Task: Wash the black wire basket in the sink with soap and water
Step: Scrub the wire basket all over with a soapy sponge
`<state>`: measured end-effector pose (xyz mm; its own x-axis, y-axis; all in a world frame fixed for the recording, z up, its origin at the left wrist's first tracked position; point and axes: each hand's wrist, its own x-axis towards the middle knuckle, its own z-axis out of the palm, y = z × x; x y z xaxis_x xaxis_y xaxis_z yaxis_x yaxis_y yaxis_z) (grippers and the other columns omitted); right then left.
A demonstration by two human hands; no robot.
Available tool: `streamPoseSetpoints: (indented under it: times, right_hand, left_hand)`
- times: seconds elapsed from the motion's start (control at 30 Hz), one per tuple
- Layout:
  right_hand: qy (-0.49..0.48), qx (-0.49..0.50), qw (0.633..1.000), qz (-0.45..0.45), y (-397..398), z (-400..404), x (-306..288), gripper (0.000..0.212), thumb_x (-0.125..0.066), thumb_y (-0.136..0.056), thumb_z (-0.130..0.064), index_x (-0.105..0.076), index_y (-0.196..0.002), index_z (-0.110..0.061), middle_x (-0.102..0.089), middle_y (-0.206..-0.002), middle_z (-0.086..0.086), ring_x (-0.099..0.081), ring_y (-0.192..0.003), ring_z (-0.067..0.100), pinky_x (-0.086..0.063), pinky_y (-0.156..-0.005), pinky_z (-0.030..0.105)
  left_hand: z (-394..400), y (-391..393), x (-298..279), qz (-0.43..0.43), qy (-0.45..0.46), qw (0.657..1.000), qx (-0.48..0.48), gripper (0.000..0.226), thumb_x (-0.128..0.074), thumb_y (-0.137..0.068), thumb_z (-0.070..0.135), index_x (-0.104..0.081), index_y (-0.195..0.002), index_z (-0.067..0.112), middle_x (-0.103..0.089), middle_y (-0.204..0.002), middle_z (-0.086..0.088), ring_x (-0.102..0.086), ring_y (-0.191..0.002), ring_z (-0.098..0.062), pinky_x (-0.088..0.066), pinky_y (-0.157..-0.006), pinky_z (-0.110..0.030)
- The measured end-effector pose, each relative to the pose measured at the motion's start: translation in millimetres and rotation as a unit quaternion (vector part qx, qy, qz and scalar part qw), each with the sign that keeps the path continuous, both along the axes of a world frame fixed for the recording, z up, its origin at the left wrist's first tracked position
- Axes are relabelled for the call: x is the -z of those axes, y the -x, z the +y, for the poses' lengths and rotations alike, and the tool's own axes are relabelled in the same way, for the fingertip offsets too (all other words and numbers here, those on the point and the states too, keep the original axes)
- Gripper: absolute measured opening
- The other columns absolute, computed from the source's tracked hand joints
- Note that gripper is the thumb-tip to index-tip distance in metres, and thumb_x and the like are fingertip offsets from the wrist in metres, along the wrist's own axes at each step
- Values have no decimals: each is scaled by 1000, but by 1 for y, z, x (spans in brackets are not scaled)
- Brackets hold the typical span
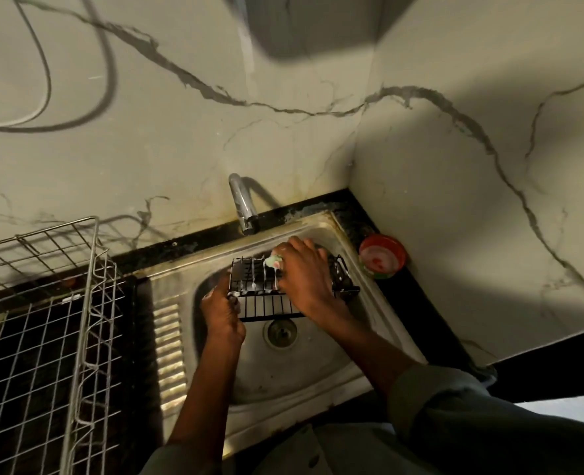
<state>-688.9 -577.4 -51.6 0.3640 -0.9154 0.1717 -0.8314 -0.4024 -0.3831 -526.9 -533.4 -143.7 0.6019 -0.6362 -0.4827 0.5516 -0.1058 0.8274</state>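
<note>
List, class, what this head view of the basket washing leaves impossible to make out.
- Right hand: it covers most of the soapy green scrubber and part of the black wire basket.
- Tap: no water stream can be made out in the dim light.
- Red tub: contents too small and blurred.
- Grey object at the top edge: cut off.

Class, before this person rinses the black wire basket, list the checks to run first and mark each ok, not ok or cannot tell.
1. Black wire basket held over the sink: ok.
2. Left hand grips the basket's left edge: ok.
3. Right hand holds the soapy green sponge against the wires: ok.
4. Suds on the wires: ok.
5. Water running from the tap: not ok, no stream visible.
6. Drain unblocked: ok.
</note>
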Motion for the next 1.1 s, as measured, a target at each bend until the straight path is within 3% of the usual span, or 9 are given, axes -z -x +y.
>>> streamPoseSetpoints:
  times: [0.1,0.23,0.33,0.47,0.53,0.67,0.8,0.93,1.1]
  right_hand:
    - [-41,95,993,49,38,-27,8,44,-73,-84,-17,-65,-127,-22,-61,-135,2,-54,-126,26,-47,-103,42]
    - [-114,214,969,44,84,-27,20,26,-63,-92,-12,-68,-118,-15,-68,-119,10,-66,-110,32,-50,-81,37]
    - [-116,222,968,19,83,-15,28,31,-62,-87,-8,-67,-117,-13,-67,-120,13,-63,-112,36,-49,-87,39]
    - [-47,167,985,11,60,1,21,52,-71,-78,-10,-62,-128,-19,-57,-136,8,-55,-123,33,-47,-100,46]
    - [-22,106,994,25,41,11,16,56,-72,-81,-13,-60,-133,-25,-54,-142,0,-49,-130,26,-40,-106,46]
    - [-7,1,1000,8,20,21,12,49,-71,-84,-12,-63,-128,-32,-55,-135,-9,-47,-123,20,-34,-95,40]
    - [-47,82,995,31,62,2,27,48,-69,-81,-12,-66,-127,-28,-59,-132,-1,-55,-121,25,-46,-99,43]
    - [-84,168,982,31,80,3,35,43,-67,-84,-13,-66,-126,-23,-62,-132,6,-60,-120,29,-48,-97,40]
    - [-31,14,999,11,18,38,23,48,-65,-86,-11,-58,-132,-25,-48,-139,-3,-43,-127,22,-39,-102,42]
  left_hand:
    - [0,-10,9,26,-15,999,-15,31,-88,-74,37,-77,-93,14,-62,-75,-4,-43,-57,-13,-37,-50,-25]
    - [3,-19,18,43,-12,998,-39,81,-98,-50,47,-76,-116,4,-69,-96,-13,-53,-74,-24,-44,-65,-40]
    - [4,-28,25,60,3,997,-38,97,-100,-42,52,-75,-125,8,-70,-103,-13,-56,-73,-21,-44,-63,-38]
    - [-2,-33,23,72,14,997,-20,77,-97,-54,51,-79,-119,14,-72,-115,-16,-57,-76,-23,-44,-66,-41]
    - [-3,-23,16,53,19,998,-37,57,-92,-61,44,-82,-108,13,-77,-105,-15,-57,-71,-22,-43,-63,-40]
    - [-4,-23,18,46,17,998,-46,41,-90,-64,38,-83,-96,14,-74,-86,-9,-55,-66,-21,-44,-60,-39]
    - [3,-32,17,51,6,997,-50,28,-90,-69,34,-83,-89,15,-69,-72,-3,-52,-61,-19,-43,-59,-37]
    - [5,-26,11,52,10,997,-63,20,-86,-77,27,-82,-90,13,-76,-81,-6,-64,-68,-23,-55,-71,-42]
    - [-2,-12,11,50,-27,996,-70,19,-82,-84,31,-76,-82,12,-66,-63,2,-52,-51,-12,-44,-51,-28]
